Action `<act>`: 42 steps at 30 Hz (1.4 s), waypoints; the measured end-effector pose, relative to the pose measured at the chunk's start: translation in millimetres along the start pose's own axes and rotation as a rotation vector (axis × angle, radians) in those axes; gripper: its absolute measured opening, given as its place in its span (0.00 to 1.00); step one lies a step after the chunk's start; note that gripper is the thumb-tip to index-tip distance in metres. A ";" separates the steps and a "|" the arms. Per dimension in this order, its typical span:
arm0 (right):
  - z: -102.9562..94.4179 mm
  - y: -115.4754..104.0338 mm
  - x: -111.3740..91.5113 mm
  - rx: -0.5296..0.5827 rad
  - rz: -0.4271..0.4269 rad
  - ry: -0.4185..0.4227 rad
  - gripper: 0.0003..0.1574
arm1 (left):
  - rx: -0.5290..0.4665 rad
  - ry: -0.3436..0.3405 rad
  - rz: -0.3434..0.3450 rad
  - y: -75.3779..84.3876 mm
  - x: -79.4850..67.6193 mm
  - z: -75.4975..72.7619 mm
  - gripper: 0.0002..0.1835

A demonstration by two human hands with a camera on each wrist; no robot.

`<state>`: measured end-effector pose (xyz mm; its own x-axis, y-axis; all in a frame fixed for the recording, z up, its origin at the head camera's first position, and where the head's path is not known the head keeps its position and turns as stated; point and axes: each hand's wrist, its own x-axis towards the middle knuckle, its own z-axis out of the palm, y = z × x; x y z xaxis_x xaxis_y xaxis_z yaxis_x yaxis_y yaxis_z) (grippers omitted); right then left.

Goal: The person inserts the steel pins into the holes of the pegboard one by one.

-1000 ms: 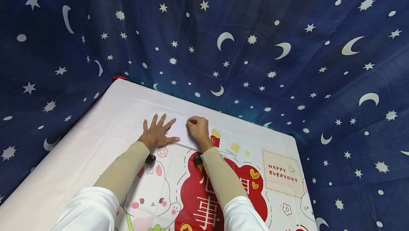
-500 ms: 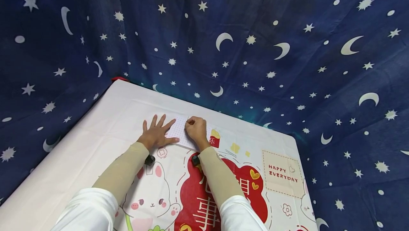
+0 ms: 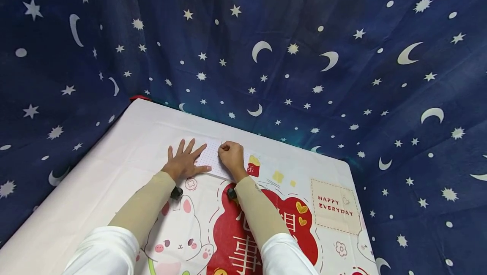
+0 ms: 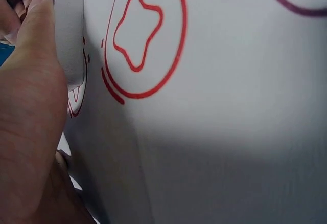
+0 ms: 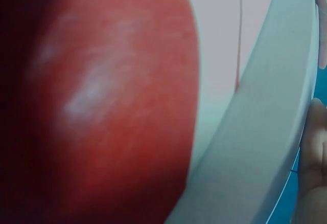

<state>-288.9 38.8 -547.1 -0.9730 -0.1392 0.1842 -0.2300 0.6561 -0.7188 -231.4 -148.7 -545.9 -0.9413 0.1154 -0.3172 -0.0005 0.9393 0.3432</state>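
Note:
A thick white board (image 3: 213, 157) with a grid of small dots lies on the table. My left hand (image 3: 181, 165) rests on its left part with fingers spread. In the left wrist view, the left thumb (image 4: 38, 35) lies along the board's pale side edge (image 4: 70, 35). Over the board's right part, my right hand (image 3: 233, 156) pinches a thin, needle-like stick (image 3: 221, 142) between thumb and fingertips; its upper end shows above them. The stick's lower end is hidden by the hand. In the right wrist view, the curled right hand (image 5: 312, 168) shows beyond the board's edge (image 5: 250, 157).
A white printed cloth (image 3: 129, 148) covers the table, with a rabbit, red shapes and lettering on it. Dark blue curtains (image 3: 296, 89) with moons and stars hang behind and at both sides. A small dark device sits at each wrist.
My right hand has shifted very slightly left over the board, still pinching the thin stick. My left hand stays in place. The head view has tilted and turned a little.

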 end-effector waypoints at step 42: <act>-171.2 144.8 -61.3 -0.037 0.341 -0.222 0.04 | -0.062 -0.021 0.035 5.2 1.1 -2.8 0.55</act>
<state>-259.0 269.3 -547.7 -0.9752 -0.0632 -0.2123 0.1033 0.7180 -0.6883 -233.4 -144.6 -541.9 -0.9338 0.1548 -0.3225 0.0103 0.9128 0.4082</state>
